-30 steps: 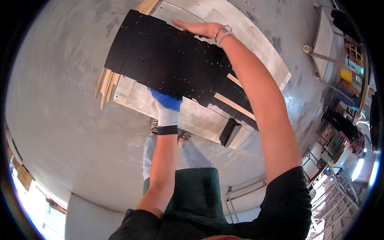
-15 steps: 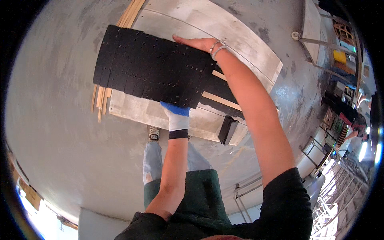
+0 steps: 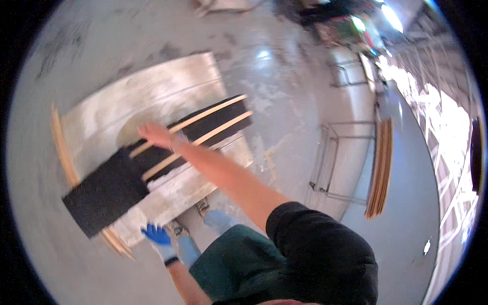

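A black panel of narrow strips (image 3: 104,195) lies over the left end of a worn white board (image 3: 168,76), reaching past its edge. Beside it, black sheeting (image 3: 218,134) carries two pale wooden slats (image 3: 211,133) running to the right. My right hand (image 3: 155,134), bare with a bracelet at the wrist, hovers over the far slat near the panel's corner; it is blurred, its fingers look stretched out, and I see nothing held. My left hand (image 3: 156,235), in a blue and white glove, is open with fingers spread, apart from the panel's near side.
Thin wooden strips (image 3: 62,145) stick out at the board's left end, partly under the panel. My shoes (image 3: 178,229) stand at its near edge. To the right are a metal frame (image 3: 325,157) and a stack of long brown boards (image 3: 380,168) on a blue-grey surface.
Both hands have let go of the black panel, which now lies at the board's left end. My left hand has drawn back toward me. The whole view has turned.
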The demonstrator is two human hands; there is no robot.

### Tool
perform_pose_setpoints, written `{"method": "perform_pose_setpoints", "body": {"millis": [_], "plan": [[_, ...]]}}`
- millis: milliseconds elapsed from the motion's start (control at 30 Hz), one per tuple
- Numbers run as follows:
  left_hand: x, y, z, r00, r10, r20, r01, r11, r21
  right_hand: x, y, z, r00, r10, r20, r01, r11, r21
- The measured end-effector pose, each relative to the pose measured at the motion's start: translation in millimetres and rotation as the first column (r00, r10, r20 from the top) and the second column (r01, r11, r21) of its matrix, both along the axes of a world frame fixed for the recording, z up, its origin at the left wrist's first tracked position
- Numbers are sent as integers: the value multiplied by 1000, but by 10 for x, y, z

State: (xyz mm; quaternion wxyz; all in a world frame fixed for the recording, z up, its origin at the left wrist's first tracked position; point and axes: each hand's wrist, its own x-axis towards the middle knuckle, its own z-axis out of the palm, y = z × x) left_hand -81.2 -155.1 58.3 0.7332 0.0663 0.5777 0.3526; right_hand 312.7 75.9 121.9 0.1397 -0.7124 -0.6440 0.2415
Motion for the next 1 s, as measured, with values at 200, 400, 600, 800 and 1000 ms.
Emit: {"method": "perform_pose_setpoints", "body": {"millis": [200,400,600,800,1000], "plan": [[-682,-37,1156,897,-435,-71,422,894,-151,305,-4010,315,944,-290,156,313,644,-698],[-157,513,1808,546,-831,-102,836,549,-3,-1183,-8883,1809,55,-863,502,813,-253,-524],[819,220,2510,226,-928,-297,973,200,118,-3930,-10015,2442,-383,-864,326,679,-503,-535],[1340,-996,2517,-2,-988,-153,976,-36,217,-5149,-9632,2520,-796,-603,-46,433,-516,-739],[1911,-3233,3312,-468,-843,-266,831,-522,192,-5615,-10407,2437,-935,-232,-269,354,-556,-752]]}}
